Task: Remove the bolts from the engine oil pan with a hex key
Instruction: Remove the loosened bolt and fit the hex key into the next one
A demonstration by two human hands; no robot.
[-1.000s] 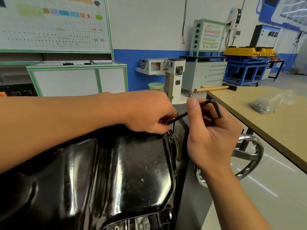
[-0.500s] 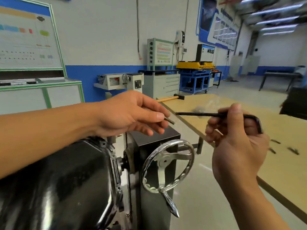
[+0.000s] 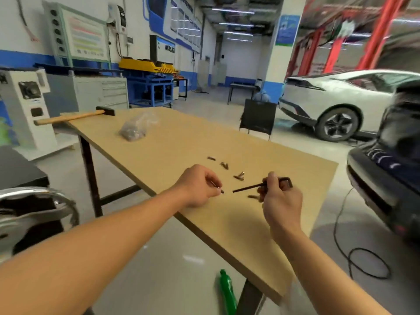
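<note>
1. My left hand (image 3: 200, 186) has its grip closed on 1 bolt (image 3: 221, 191), pinched at the fingertips just above the bench (image 3: 181, 142).
2. My right hand (image 3: 281, 201) grips the hex key (image 3: 247, 188) near its bend. The long arm points left toward the bolt and does not touch it.
3. Several loose bolts (image 3: 239, 176) lie on the bench near both hands, 1 just beside the right fingers.
4. At the far end of the bench lie a plastic bag (image 3: 136, 128) and a hammer (image 3: 75, 117).
5. A green bottle (image 3: 227, 292) is on the floor by the bench leg.
</note>
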